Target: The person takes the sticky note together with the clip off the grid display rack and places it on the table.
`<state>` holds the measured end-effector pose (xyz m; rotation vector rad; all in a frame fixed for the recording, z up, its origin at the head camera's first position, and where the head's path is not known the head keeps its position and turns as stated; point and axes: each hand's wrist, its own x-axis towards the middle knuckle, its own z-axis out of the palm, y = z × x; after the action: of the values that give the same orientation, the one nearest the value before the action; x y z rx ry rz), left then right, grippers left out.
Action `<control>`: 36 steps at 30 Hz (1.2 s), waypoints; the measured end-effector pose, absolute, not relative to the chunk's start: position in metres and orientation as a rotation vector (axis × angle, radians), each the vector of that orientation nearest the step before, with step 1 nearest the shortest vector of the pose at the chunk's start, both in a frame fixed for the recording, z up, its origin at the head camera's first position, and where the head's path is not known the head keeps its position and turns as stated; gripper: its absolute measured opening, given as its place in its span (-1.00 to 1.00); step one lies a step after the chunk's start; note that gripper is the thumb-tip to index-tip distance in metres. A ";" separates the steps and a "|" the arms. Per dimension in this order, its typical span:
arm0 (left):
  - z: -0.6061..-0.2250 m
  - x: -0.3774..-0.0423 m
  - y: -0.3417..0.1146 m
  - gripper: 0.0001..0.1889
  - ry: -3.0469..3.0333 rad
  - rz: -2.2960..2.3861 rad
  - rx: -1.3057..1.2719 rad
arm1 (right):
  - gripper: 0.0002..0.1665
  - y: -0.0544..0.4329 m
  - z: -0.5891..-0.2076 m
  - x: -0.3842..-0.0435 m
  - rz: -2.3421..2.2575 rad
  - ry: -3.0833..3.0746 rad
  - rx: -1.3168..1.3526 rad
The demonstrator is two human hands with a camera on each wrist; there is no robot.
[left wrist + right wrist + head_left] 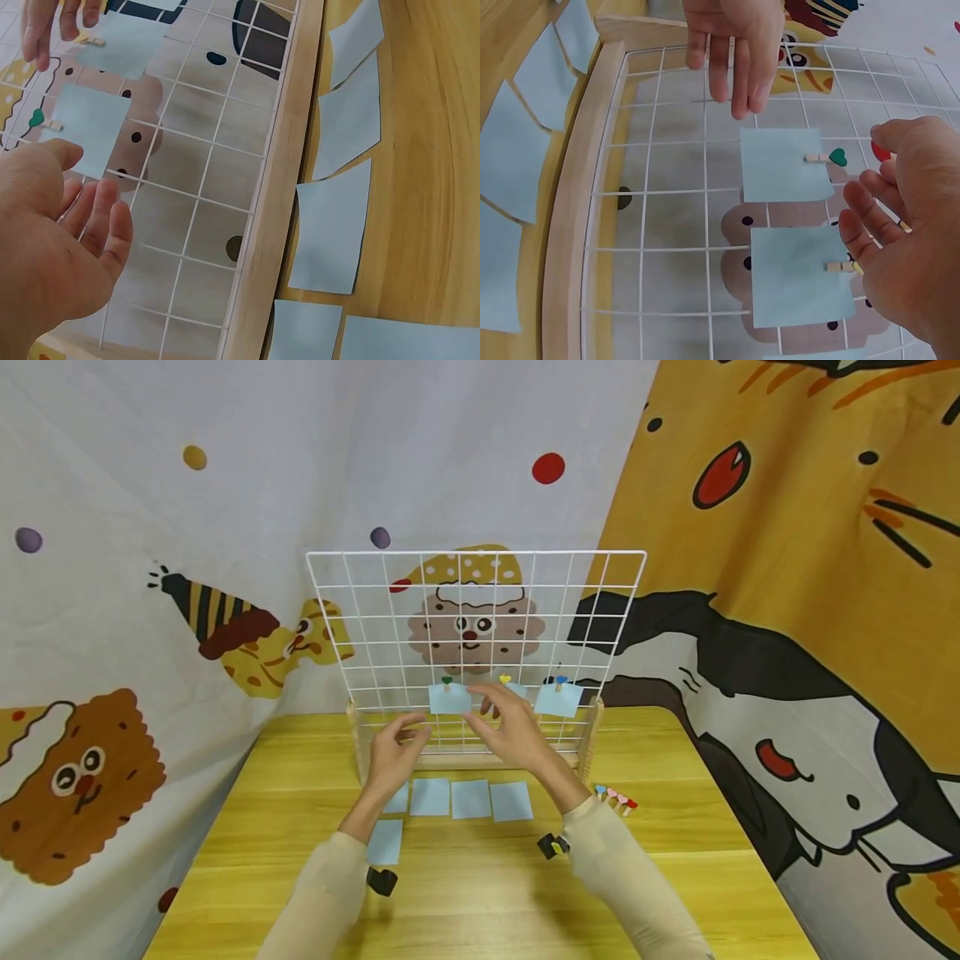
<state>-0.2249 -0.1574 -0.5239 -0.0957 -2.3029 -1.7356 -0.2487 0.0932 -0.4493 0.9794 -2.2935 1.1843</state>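
Note:
A white wire grid (pixel 480 552) stands upright in a wooden base (pixel 480 762). Three light-blue paper squares hang in a row on it. The left square (pixel 448 700) is held by a green heart clip (pixel 838 157), the middle square (pixel 799 277) by a yellow heart clip (pixel 505 679), the right square (pixel 558 700) by a blue heart clip (pixel 561 681). My left hand (pixel 395 752) is beside the left square, thumb and fingers spread apart, holding nothing. My right hand (pixel 512 727) hovers before the middle square, its fingers loosely bent and empty, partly covering that square in the head view.
Several more blue paper squares (pixel 470 799) lie in a row before the base, with one (pixel 385 842) nearer at the left. Several heart clips (pixel 617 798) lie on the wooden table (pixel 675 860) at the right. A cartoon-printed curtain (pixel 465 460) hangs behind.

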 end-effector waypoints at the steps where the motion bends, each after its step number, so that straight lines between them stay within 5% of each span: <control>1: -0.524 -0.226 -0.157 -0.62 -2.296 -1.746 -0.092 | -0.47 0.092 -0.449 -0.249 1.182 -2.290 0.981; 36: -0.521 -0.237 -0.147 -0.63 -2.288 -1.757 -0.043 | -0.31 0.063 -0.439 -0.270 0.985 -2.340 1.044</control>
<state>-0.2367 -0.1466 -0.5215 -0.0427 -2.2881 -1.7567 -0.2696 0.0626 -0.4388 1.0440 -2.3399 0.9848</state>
